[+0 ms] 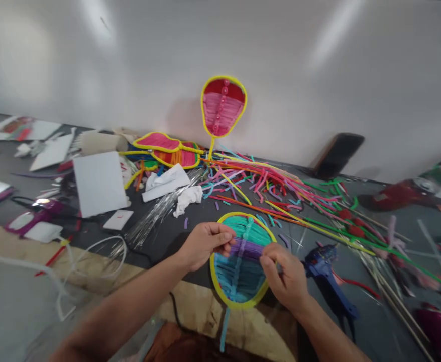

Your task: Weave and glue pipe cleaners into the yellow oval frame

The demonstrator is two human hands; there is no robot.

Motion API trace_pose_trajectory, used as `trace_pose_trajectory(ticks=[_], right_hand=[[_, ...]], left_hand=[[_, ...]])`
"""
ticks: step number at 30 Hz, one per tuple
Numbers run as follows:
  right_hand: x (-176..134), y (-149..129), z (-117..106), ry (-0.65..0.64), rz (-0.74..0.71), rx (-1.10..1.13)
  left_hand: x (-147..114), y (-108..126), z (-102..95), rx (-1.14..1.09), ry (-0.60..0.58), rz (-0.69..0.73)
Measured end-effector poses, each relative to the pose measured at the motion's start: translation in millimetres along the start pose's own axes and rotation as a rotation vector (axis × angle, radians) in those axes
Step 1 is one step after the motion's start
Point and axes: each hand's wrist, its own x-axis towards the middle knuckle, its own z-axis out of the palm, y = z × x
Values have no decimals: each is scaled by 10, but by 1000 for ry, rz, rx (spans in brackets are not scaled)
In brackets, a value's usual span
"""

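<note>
A rounded, leaf-like piece of pipe cleaners (239, 284) lies at the table's front edge, with a yellow rim, teal and blue rows and a beaded line down its middle. Its light-blue stem (224, 329) hangs over the edge. Across its middle runs a band of purple pipe cleaner (247, 249). My left hand (207, 245) pinches at the band's left end, and my right hand (286, 274) is closed at its right end, over the yellow rim. The fingers partly hide what they grip. A blue glue gun (329, 281) lies right of my right hand.
A pink, yellow-rimmed piece (223, 108) stands against the wall. Cut pipe cleaners (258, 176) are strewn behind my hands. A white card (100, 183), silver tinsel strands (160, 213) and purple-framed glasses (35, 216) lie left. A dark phone (339, 155) leans at the back right.
</note>
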Motion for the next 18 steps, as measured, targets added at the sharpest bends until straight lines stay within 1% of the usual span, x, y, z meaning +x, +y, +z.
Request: trace_pose_trajectory(ticks=[2,4,6,8,11,13,15,16,17,18], right_hand=[[-9,-10,-23,-3,-15,-22],[-26,-33,-57,5,-38,-64],[-46,-75,-104,53,-62,-122],[-53,-131,-156,125,-38,-211],[-9,-203,-233,263,64,-345],[30,-205,-303,381,114,-382],[2,-146,-425,448,169,-398],[-64,-94,-511,456,213,-413],[-174,-31,-613,381,266,-419],[-329,37,-726,361,308,-379]], left_hand=[[47,31,-65,16,50,96],[94,81,-149,46,115,235],[129,131,-231,125,198,394],[148,164,-297,279,292,524],[153,164,-350,602,407,651],[151,137,-363,826,418,727],[151,106,-371,982,376,795],[151,92,-374,1026,349,822],[149,81,-376,1050,329,840],[145,72,-377,1060,318,853]])
